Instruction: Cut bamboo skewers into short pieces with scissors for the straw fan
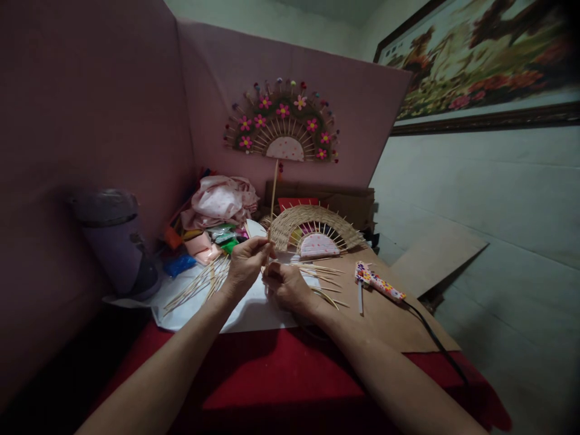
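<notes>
Upright in front of me stands a thin wooden stick (273, 196), pinched near its lower part by my left hand (248, 258). Just below and to the right, my right hand (287, 284) has its fingers closed round the stick's lower end. Behind my hands a woven half-round fan (312, 216) with sticks poking out rests on the table, with a dotted pale centre (319, 244). Loose sticks (199, 284) lie to the left of my hands, and more sticks (328, 281) fan out on the right.
A flowered glue gun (378, 283) with a black cord lies on brown board (394, 329) at right. At left stands a purple container (115, 248). Bagged coloured materials (199, 246) and pink cloth (222, 202) sit behind. A decorated fan (283, 124) hangs on the pink panel.
</notes>
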{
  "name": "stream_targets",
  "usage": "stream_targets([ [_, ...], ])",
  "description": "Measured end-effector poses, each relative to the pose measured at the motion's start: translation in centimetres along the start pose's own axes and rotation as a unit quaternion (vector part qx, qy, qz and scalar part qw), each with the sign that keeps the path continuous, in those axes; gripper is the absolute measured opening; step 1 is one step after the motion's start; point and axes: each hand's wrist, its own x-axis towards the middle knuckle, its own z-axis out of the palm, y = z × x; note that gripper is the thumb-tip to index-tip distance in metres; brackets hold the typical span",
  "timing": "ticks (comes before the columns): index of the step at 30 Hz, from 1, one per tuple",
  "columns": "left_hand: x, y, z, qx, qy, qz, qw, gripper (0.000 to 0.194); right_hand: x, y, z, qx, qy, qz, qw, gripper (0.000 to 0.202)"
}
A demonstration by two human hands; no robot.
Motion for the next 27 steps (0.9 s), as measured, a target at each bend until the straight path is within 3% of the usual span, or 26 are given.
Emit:
stream_targets([
  [9, -0.1, 1.1, 0.0, -0.008, 0.015, 0.000, 1.000, 0.027, 0.0, 0.0, 0.0, -0.029, -0.002, -0.025, 0.999, 0.013],
  [16, -0.1, 2.1, 0.0, -0.047, -0.035, -0.012, 0.998, 0.021, 0.1, -0.1, -0.3, -0.042, 0.002, -0.037, 0.998, 0.014],
  [21, -0.1, 2.2, 0.3, -0.059, -0.033, -0.016, 0.998, 0.020, 0.3, -0.1, -0.2, -0.066, 0.008, -0.038, 0.997, 0.014],
  [24, 0.0, 2.1, 0.4, -0.065, -0.032, -0.015, 0.997, 0.022, 0.6, -1.0, -1.7, -0.091, -0.014, -0.028, 0.995, 0.007],
  [27, 0.1, 1.9, 0.3, -0.066, -0.030, -0.007, 0.997, 0.021, 0.0, -2.3, -4.7, -0.167, -0.004, 0.003, 0.986, 0.009],
])
